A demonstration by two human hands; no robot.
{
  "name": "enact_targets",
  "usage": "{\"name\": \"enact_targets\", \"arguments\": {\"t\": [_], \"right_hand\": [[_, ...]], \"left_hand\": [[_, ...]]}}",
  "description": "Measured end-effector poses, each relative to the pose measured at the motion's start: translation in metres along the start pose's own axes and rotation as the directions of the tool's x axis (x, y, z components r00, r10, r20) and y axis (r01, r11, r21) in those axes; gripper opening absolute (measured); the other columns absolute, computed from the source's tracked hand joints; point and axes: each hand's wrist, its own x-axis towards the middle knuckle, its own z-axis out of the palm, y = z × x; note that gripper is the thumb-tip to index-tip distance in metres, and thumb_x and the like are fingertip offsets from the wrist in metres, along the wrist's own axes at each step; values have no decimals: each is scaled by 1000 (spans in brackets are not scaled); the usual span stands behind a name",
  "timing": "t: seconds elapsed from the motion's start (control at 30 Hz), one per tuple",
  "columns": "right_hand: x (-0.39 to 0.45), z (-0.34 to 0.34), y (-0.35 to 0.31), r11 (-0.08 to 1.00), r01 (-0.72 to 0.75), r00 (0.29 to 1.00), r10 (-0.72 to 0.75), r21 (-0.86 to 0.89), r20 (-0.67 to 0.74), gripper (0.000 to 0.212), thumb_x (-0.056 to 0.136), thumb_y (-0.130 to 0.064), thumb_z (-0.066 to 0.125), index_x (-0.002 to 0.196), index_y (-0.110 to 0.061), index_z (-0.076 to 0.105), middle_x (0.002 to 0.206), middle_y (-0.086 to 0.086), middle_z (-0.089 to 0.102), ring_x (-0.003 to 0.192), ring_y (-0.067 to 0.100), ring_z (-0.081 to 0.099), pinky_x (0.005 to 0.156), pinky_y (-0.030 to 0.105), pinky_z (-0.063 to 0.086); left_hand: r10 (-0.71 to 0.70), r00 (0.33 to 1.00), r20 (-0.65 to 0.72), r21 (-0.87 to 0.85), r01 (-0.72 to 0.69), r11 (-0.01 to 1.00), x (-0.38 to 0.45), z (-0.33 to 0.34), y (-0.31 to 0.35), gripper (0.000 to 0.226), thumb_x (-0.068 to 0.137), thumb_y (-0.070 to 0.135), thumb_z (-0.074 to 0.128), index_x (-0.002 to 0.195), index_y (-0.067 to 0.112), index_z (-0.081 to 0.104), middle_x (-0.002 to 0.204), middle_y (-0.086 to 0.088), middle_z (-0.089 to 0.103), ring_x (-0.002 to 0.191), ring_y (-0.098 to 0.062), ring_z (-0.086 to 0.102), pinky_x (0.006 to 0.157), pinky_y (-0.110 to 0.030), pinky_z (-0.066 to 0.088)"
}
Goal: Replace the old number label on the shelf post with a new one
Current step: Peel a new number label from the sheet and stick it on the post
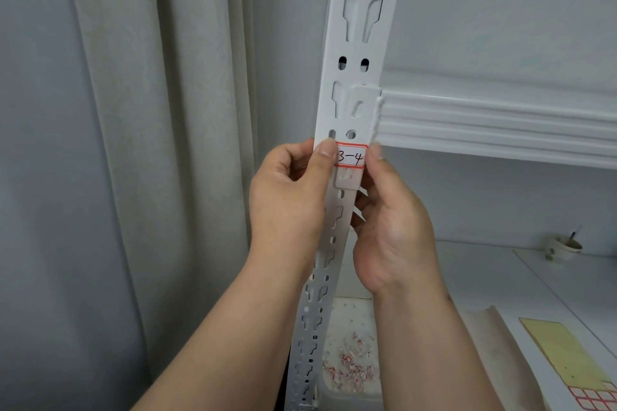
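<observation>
A white slotted shelf post (pixel 357 43) runs up the middle of the view. A white label with a red border (pixel 350 155), handwritten "3-4", lies flat across the post just below the shelf beam. My left hand (pixel 290 197) has its thumb pressed on the label's left end, covering the first character. My right hand (pixel 390 220) is on the post's right side, with its thumb tip at the label's right edge. Both hands' fingers curl around the post.
A white shelf beam (pixel 500 120) extends right from the post. A yellow backing sheet with red-bordered blank labels (pixel 574 357) lies on the lower shelf at right. Red and white paper scraps (pixel 354 364) sit in a tray below. A small cup (pixel 564 247) stands far right. Curtains (pixel 160 110) hang at left.
</observation>
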Motion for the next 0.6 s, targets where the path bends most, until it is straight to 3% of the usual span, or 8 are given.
{"name": "enact_targets", "arguments": {"t": [0.13,0.27,0.47,0.6], "right_hand": [[2,-1,-3,1000,-5,1000,5,22,2,28,86,-39,62,97,-16,74,87,4,74,74,16,68,54,20,50],[-2,0,-5,999,10,1000,-11,50,16,25,92,-32,57,97,-14,74,82,1,75,68,11,69,51,18,50],[-6,2,4,994,60,998,-59,87,-5,27,95,-23,55,114,-13,69,104,3,75,92,13,70,68,18,53],[-4,3,7,996,90,995,-90,9,-44,27,95,-24,55,116,-14,69,107,4,74,104,21,68,82,26,52]], "left_hand": [[6,1000,4,6,-6,1000,1,1,0,6,91,27,71,88,23,68,86,2,77,81,-12,74,81,-35,61],[28,1000,10,2,-28,1000,-1,-1,-1,5,91,26,71,93,21,71,91,1,79,86,-14,76,82,-35,61],[75,995,62,6,-76,997,-7,-7,-9,26,94,14,67,119,22,71,111,8,77,109,-7,70,99,-31,53],[119,992,45,53,-121,991,-8,-5,-12,26,96,16,65,120,24,70,109,11,76,103,1,70,89,-16,53]]}}
